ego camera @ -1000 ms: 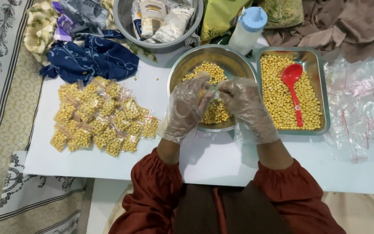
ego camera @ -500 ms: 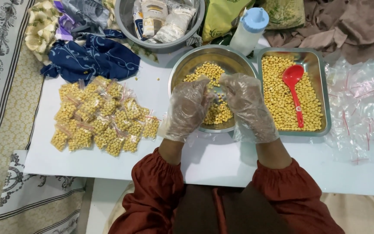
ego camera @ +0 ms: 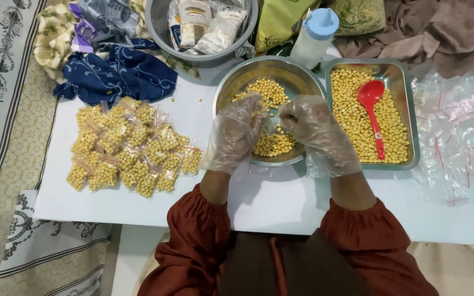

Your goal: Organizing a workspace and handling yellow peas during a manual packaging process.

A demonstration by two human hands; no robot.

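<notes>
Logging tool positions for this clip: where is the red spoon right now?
In the head view, the red spoon lies in the rectangular steel tray of yellow beans, right of the round bowl and the right hand.

The white table (ego camera: 281, 203) is bare in front of the round steel bowl (ego camera: 237, 82). To the left, filled small bags (ego camera: 130, 148) block the way; to the right, a steel tray (ego camera: 410, 115) and empty bags (ego camera: 459, 137).
</notes>
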